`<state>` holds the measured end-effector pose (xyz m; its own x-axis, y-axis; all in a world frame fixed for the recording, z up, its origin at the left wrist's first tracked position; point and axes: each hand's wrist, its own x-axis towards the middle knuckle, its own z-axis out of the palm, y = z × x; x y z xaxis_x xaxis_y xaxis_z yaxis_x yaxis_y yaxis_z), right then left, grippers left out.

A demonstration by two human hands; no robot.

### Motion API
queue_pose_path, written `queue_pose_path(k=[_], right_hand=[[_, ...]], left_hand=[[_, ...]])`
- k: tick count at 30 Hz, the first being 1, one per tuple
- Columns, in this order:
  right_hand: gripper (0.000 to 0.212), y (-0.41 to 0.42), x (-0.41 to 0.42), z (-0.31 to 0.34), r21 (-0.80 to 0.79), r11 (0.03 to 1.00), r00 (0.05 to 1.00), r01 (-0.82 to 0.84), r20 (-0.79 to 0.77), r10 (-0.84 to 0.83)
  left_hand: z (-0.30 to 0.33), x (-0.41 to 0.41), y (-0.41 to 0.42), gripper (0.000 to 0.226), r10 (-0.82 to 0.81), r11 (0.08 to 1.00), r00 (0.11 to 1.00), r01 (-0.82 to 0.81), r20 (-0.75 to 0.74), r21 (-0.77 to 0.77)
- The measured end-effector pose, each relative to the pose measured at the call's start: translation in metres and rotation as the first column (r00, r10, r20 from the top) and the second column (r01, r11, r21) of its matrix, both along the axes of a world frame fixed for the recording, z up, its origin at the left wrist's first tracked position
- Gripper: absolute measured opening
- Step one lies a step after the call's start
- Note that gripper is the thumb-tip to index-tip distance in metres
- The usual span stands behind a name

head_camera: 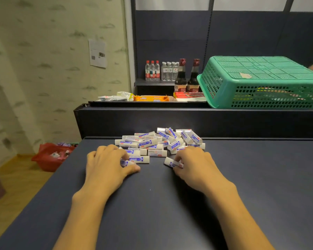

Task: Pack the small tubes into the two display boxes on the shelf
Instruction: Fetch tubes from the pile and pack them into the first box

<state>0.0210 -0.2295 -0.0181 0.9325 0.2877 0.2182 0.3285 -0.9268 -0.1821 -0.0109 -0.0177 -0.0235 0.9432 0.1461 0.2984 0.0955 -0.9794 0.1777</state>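
Small tubes [157, 143] lay heaped just beyond both hands; left hand [107, 163] and right hand [193, 165] each pinched one. Loose pile risked scattering if nudged.

The heap of small white-and-blue boxed tubes [159, 143] lies on the dark blue flat table [251, 177]. Right of the heap, and nearer than it, the table lies bare. Just behind the heap a dark upright ledge [224, 121] walls off the far side. Above that ledge, right of the heap, an upturned green plastic mesh basket [260, 82] blocks the way; two dark sauce bottles [186, 78] stand beside it.
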Motion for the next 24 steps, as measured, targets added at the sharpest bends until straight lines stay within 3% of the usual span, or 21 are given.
queue_pose_path(k=[6, 11, 15, 17, 19, 24], right_hand=[[0.017, -0.010, -0.008, 0.000, 0.039, 0.999, 0.999, -0.016, 0.036, 0.014], [0.018, -0.024, -0.022, 0.001, 0.087, 0.996, 0.993, 0.002, 0.118, -0.012], [0.023, -0.037, -0.039, 0.001, 0.119, 0.993, 0.987, 0.010, 0.161, -0.029], [0.025, -0.044, -0.048, 0.001, 0.133, 0.991, 0.984, 0.023, 0.171, -0.046], [0.024, -0.053, -0.057, 0.000, 0.154, 0.987, 0.979, 0.043, 0.193, -0.072], [0.020, -0.078, -0.081, -0.007, 0.190, 0.975, 0.965, 0.113, 0.211, -0.153]], left_hand=[[0.005, -0.001, -0.018, 0.056, -0.048, 0.999, 0.989, 0.046, 0.137, 0.014], [0.015, -0.014, -0.039, 0.037, -0.077, 0.965, 0.964, 0.136, 0.254, -0.224], [0.013, -0.018, -0.053, 0.016, -0.212, 0.941, 0.954, 0.257, 0.211, -0.219], [0.010, -0.017, -0.062, 0.006, -0.327, 0.885, 0.917, 0.381, 0.226, -0.267], [0.009, -0.017, -0.075, 0.011, -0.402, 0.817, 0.875, 0.475, 0.268, -0.326], [0.009, -0.026, -0.108, 0.011, -0.501, 0.701, 0.834, 0.548, 0.232, -0.456]])
